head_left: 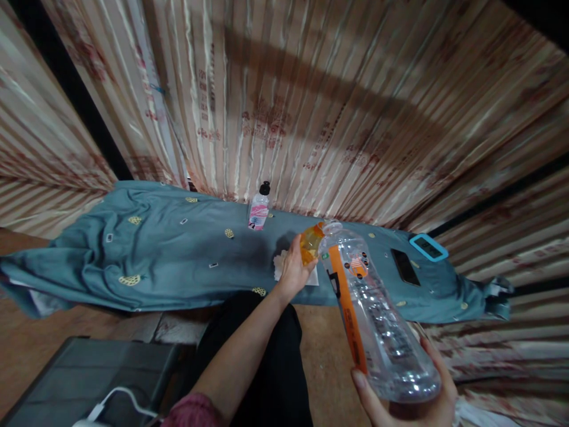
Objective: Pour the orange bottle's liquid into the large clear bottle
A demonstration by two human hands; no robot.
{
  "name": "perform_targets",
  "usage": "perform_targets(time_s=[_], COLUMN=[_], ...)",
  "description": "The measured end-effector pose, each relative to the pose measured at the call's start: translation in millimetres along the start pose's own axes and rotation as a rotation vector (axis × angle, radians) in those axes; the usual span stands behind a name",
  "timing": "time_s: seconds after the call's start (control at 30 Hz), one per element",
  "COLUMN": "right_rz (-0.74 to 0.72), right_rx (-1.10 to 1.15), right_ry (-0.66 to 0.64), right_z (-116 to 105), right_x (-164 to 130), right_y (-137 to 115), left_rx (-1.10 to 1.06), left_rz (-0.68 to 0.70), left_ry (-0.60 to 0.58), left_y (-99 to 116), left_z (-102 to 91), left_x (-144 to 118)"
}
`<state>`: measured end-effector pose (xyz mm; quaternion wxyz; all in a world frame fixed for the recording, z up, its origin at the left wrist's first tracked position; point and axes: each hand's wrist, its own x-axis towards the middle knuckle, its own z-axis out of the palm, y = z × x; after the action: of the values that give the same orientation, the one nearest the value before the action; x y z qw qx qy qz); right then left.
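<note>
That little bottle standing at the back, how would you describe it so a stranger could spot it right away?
Find the blue-green cloth spread below the striped curtain. Near its far edge, left of the left hand, stands a small bottle. Its black cap and pink label mark it out from the big clear bottle with the orange cap.

The right hand [413, 391] is cut off at the six o'clock edge, its palm hidden behind the plastic bottle [373, 314], whose label print is blurred.
</note>
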<state>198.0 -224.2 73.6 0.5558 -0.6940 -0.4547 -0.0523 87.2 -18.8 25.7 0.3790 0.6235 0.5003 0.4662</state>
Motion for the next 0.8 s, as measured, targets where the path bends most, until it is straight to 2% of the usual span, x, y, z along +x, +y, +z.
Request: perform_targets(time_s=[0.17, 0.3, 0.47, 0.8], right_rz=[-0.110, -0.130, -0.254, -0.226], right_rx=[0.034, 0.021, 0.062, 0.062], right_ry=[-0.006, 0.005, -0.036, -0.021], right_z=[-1.3, -3.1, -4.4, -2.3], right_x=[1.4, 2.9, 4.8, 5.4], right_y=[14.0, 24.7, 32.0, 27.9], left_rx=[0.010, 0.000, 0.002, 0.005], left_rz=[-0.019, -0.009, -0.011, 0.017], left_ry=[-0.002, -0.006, 0.001, -0.001], left_y=[-0.7, -0.7, -1.1, -3.5], left_z=[0.2, 0.8, 1.5, 2.2], left_x=[0.0, 0.2, 0.7, 1.7])
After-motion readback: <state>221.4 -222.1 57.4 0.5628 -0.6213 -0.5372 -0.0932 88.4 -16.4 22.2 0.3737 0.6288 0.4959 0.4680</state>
